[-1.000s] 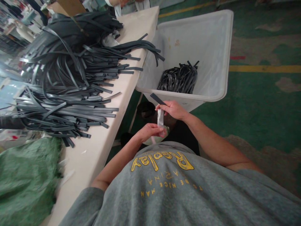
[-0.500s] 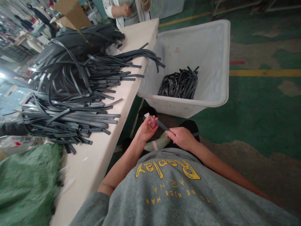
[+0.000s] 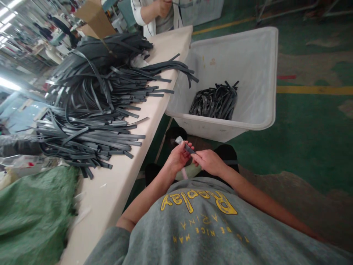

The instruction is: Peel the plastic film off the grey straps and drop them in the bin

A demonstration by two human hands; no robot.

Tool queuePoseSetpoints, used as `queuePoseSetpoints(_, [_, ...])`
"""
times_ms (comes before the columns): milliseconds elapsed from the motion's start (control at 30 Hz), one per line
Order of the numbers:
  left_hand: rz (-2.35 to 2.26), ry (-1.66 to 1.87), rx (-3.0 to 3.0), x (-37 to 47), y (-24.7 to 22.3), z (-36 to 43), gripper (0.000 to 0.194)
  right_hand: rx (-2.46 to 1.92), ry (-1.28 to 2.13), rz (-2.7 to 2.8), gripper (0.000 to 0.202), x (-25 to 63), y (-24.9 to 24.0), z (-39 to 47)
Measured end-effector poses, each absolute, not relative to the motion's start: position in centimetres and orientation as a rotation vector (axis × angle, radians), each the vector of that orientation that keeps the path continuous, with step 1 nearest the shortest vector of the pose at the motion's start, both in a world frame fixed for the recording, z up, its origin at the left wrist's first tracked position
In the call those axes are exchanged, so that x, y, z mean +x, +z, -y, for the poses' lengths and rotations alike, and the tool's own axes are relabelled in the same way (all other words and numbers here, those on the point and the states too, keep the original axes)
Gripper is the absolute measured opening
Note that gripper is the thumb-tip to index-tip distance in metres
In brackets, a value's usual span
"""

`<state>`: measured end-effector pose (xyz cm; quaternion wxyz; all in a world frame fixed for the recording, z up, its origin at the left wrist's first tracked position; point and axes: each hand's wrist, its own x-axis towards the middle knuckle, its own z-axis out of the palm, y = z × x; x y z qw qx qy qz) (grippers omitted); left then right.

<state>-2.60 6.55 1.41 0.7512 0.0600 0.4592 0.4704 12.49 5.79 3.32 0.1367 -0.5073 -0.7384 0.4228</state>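
Note:
A dark grey strip [image 3: 189, 148] stretches between my two hands in front of my body. My left hand [image 3: 179, 157] pinches its far end, where a small whitish piece [image 3: 179, 140] sticks out past the fingertips. Close beside it, my right hand [image 3: 208, 161] grips the same strip between thumb and fingers. On the table at the left lies a large heap of dark strips [image 3: 91, 134], some with ends hanging over the table edge. More dark strips [image 3: 215, 101] lie inside the white bin.
The white bin [image 3: 249, 123] stands on the green floor beyond my hands, against the table [image 3: 110, 191]. A green sack [image 3: 38, 209] lies at the near left. Behind the table are a cardboard box [image 3: 96, 18] and another person's hand [image 3: 164, 7].
My hands have come closer together, so less of the strip shows between them. The view has shifted slightly, and the other person's hands have moved.

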Motion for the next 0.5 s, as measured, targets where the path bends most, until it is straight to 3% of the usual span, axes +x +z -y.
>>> queuePoseSetpoints(200, [-1.001,1.125,0.040,-2.8,1.0,-7.3,0.013,-1.442,1.158,2.078,0.037,13.3,4.3,-6.0])
queuePoseSetpoints(500, [-0.870,1.098,-0.038,-0.8,-0.7,-7.4,0.018,-1.589,0.991,1.973,0.059,13.6,2.1,-8.0])
